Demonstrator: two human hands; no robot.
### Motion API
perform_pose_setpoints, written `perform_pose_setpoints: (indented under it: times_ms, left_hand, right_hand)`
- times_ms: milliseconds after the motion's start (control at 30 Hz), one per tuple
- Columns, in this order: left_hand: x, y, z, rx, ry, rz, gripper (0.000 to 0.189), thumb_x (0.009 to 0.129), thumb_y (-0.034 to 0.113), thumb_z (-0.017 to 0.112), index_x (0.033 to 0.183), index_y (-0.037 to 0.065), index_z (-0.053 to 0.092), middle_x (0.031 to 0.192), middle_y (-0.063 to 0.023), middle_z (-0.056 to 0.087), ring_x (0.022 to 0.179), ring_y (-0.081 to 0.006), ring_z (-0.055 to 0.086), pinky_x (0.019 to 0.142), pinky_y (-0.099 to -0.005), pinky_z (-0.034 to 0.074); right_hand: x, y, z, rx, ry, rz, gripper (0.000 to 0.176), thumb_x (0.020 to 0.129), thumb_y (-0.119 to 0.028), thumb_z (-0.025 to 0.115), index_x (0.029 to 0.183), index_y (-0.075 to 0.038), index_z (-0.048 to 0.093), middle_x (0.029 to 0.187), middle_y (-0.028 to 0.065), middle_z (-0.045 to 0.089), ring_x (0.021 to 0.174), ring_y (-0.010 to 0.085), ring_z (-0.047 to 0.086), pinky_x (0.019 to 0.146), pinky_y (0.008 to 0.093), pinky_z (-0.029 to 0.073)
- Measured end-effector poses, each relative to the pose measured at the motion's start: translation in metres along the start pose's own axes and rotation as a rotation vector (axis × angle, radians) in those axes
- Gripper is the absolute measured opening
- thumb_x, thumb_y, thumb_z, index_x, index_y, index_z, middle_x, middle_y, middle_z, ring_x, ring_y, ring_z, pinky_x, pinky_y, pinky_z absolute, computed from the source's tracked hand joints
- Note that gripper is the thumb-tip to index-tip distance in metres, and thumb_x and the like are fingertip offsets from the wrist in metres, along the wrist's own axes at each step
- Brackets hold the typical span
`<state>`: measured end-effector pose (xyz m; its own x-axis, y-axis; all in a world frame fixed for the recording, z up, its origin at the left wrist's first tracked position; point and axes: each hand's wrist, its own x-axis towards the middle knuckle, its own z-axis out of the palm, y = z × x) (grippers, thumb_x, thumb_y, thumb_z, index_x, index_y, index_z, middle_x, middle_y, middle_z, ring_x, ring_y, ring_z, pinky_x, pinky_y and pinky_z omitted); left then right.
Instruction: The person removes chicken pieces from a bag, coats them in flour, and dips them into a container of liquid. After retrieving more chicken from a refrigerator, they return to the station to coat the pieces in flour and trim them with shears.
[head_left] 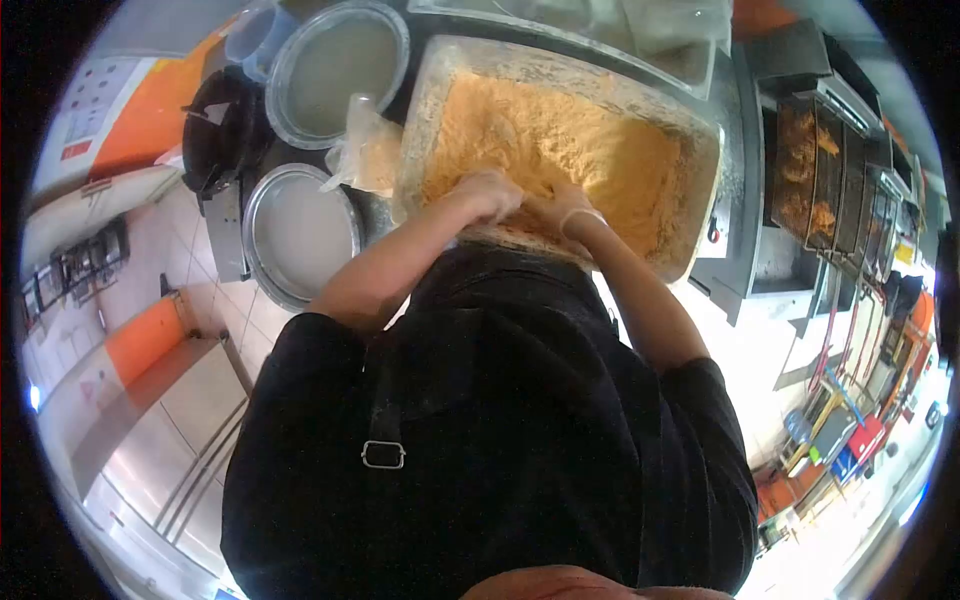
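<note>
A big pale rectangular tub of orange-yellow breading flour lies in front of my body. Both of my hands are inside it, close together near its front wall. My left hand looks curled, its knuckles up and its fingers down in the flour; what it grips is hidden. Just right of it, my right hand reaches into the same flour, with a pale band round its wrist. The fingers of that hand are buried and blurred. Loose flour is heaped around both hands.
Left of the tub are two round metal-rimmed containers, one with cloudy liquid and one with whitish contents. A clear plastic bag leans by the tub. Another clear tub stands behind. At right, a wire rack holds browned fried pieces.
</note>
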<state>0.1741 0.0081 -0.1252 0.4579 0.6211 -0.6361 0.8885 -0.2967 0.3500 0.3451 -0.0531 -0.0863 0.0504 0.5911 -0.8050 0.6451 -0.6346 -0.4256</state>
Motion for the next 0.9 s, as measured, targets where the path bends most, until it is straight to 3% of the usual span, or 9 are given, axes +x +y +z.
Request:
perform_pose_setpoints:
  times_ms: [167, 333, 400, 433, 500, 600, 700, 800, 900]
  left_hand:
    - [0.044, -0.022, -0.006, -0.664, -0.537, -0.204, 0.040, 0.100, 0.028, 0.046, 0.112, 0.000, 0.073, 0.113, -0.0159, 0.073, 0.092, -0.0283, 0.064, 0.081, -0.0422, 0.051]
    - [0.022, -0.006, 0.012, -0.460, -0.004, 0.179, 0.036, 0.100, 0.031, 0.050, 0.108, 0.003, 0.071, 0.103, -0.0109, 0.070, 0.086, -0.0243, 0.062, 0.081, -0.0416, 0.050]
    - [0.015, 0.015, -0.020, -0.489, -0.614, -0.117, 0.037, 0.100, 0.035, 0.051, 0.108, 0.004, 0.071, 0.112, -0.0130, 0.067, 0.096, -0.0222, 0.061, 0.089, -0.0422, 0.049]
    - [0.037, -0.013, 0.012, -0.733, -0.614, -0.193, 0.040, 0.099, 0.037, 0.052, 0.107, 0.003, 0.072, 0.109, -0.0143, 0.068, 0.095, -0.0235, 0.061, 0.087, -0.0443, 0.049]
    - [0.055, -0.032, 0.015, -0.122, -0.509, 0.106, 0.035, 0.098, 0.031, 0.055, 0.114, 0.006, 0.071, 0.111, -0.0155, 0.069, 0.095, -0.0260, 0.065, 0.080, -0.0443, 0.052]
    - [0.063, -0.030, 0.016, 0.496, -0.435, 0.312, 0.040, 0.094, 0.029, 0.062, 0.128, 0.009, 0.069, 0.125, -0.0116, 0.072, 0.102, -0.0260, 0.070, 0.078, -0.0431, 0.055]
    - [0.065, -0.020, 0.011, 0.381, -0.298, 0.476, 0.028, 0.093, 0.024, 0.061, 0.111, 0.008, 0.074, 0.105, -0.0100, 0.074, 0.089, -0.0235, 0.068, 0.073, -0.0393, 0.054]
    - [0.033, 0.000, -0.025, -0.366, -0.569, -0.182, 0.020, 0.096, 0.020, 0.056, 0.099, 0.008, 0.072, 0.089, -0.0079, 0.069, 0.078, -0.0230, 0.061, 0.069, -0.0376, 0.051]
    - [0.044, -0.021, 0.016, -0.507, -0.268, -0.254, 0.032, 0.096, 0.033, 0.058, 0.099, 0.004, 0.072, 0.094, -0.0155, 0.072, 0.081, -0.0268, 0.066, 0.071, -0.0396, 0.052]
  right_hand:
    - [0.026, 0.012, 0.007, 0.350, -0.156, -0.105, 0.070, 0.093, -0.050, 0.069, 0.149, -0.011, 0.053, 0.145, 0.0204, 0.058, 0.131, 0.0325, 0.058, 0.106, 0.0427, 0.051]
    - [-0.012, -0.027, -0.009, 0.214, -0.196, 0.007, 0.057, 0.097, -0.041, 0.069, 0.145, -0.013, 0.058, 0.156, 0.0142, 0.050, 0.141, 0.0264, 0.048, 0.112, 0.0407, 0.043]
    - [0.027, 0.004, 0.004, 0.281, -0.460, 0.018, 0.056, 0.095, -0.044, 0.069, 0.140, -0.011, 0.063, 0.141, 0.0192, 0.062, 0.127, 0.0278, 0.061, 0.107, 0.0402, 0.049]
    - [0.048, 0.040, 0.013, 0.051, -0.311, -0.429, 0.056, 0.094, -0.041, 0.071, 0.141, -0.012, 0.063, 0.138, 0.0185, 0.064, 0.124, 0.0288, 0.063, 0.104, 0.0412, 0.051]
    - [0.060, 0.060, 0.015, -0.084, -0.069, -0.552, 0.059, 0.090, -0.036, 0.074, 0.143, -0.013, 0.062, 0.135, 0.0177, 0.067, 0.120, 0.0303, 0.065, 0.099, 0.0427, 0.054]
    - [-0.022, 0.002, -0.013, 0.211, 0.080, 0.000, 0.061, 0.084, -0.033, 0.078, 0.140, -0.014, 0.065, 0.126, 0.0174, 0.071, 0.114, 0.0308, 0.068, 0.094, 0.0422, 0.056]
    - [0.048, 0.022, 0.028, 0.223, -0.222, -0.189, 0.057, 0.083, -0.036, 0.078, 0.133, -0.011, 0.069, 0.118, 0.0175, 0.074, 0.107, 0.0303, 0.070, 0.089, 0.0412, 0.056]
    - [0.019, 0.017, -0.002, 0.494, -0.343, -0.070, 0.056, 0.082, -0.037, 0.079, 0.127, -0.006, 0.071, 0.111, 0.0165, 0.076, 0.100, 0.0291, 0.072, 0.086, 0.0405, 0.056]
    - [0.008, 0.017, 0.007, 0.360, -0.137, -0.037, 0.057, 0.082, -0.040, 0.079, 0.128, -0.008, 0.071, 0.114, 0.0163, 0.075, 0.104, 0.0282, 0.071, 0.089, 0.0403, 0.055]
